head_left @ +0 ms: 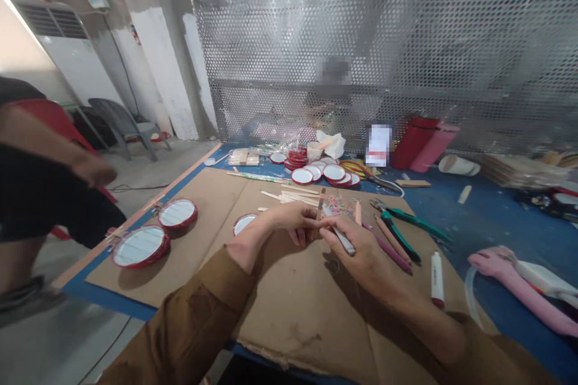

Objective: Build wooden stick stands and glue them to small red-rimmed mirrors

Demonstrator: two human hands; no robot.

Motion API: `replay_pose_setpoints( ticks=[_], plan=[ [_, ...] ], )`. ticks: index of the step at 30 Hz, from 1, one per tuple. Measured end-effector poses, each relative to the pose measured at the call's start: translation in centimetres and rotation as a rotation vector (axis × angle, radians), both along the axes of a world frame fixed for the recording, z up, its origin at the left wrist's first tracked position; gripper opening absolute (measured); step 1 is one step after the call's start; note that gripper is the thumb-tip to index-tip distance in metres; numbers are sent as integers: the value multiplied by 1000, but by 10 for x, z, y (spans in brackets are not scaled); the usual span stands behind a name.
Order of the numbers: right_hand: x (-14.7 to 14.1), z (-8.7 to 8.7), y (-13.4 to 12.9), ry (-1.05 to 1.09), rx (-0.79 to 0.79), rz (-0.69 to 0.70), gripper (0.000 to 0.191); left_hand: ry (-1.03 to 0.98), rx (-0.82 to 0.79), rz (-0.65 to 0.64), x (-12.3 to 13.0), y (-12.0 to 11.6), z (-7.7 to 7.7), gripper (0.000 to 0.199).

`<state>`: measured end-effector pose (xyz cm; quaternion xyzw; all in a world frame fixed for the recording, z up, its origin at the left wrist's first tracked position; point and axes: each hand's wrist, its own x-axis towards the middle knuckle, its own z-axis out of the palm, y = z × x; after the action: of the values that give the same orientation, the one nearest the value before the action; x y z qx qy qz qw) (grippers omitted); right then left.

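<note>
Above the middle of the cardboard sheet (pixel 289 313), my left hand (pixel 298 222) is closed on a narrow brown stick (pixel 321 200) that stands up from its fingertips. My right hand (pixel 350 237) is wrapped round a white marker (pixel 345 240), its fingertips meeting those of my left hand. Behind my left wrist lies a round white disc with a red rim (pixel 245 224), partly hidden. Pale wooden sticks (pixel 300 194) and a small heap of coloured strands (pixel 339 204) lie just beyond my hands.
Two red-rimmed discs (pixel 177 213) rest at the left. Green-handled pliers (pixel 400 231), a second marker (pixel 437 277) and a pink glue gun (pixel 510 277) lie at the right. More discs (pixel 334 173), a phone (pixel 378 145) and red bottle (pixel 413 143) are behind. A person (pixel 49 174) is at far left.
</note>
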<state>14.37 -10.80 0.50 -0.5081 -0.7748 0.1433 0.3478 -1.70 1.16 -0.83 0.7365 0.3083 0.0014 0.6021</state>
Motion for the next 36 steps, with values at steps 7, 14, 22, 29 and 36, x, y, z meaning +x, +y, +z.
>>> replay_pose_setpoints(
  ticks=[7, 14, 22, 29, 36],
  plan=[
    [2, -3, 2, -20, 3, -14, 15, -10, 43, -8, -1, -3, 3, 22],
    [0, -1, 0, -17, 32, -20, 16, -31, 16, -24, -1, 0, 0, 21],
    [0, 1, -1, -41, 40, -9, 17, -17, 18, -21, -1, 2, -2, 27],
    [-2, 4, -2, -45, 38, -13, 16, -18, 25, -25, -1, 2, -2, 32],
    [-3, 5, -3, -24, 24, 2, 13, 22, 37, -8, -1, 3, -4, 28]
  ],
)
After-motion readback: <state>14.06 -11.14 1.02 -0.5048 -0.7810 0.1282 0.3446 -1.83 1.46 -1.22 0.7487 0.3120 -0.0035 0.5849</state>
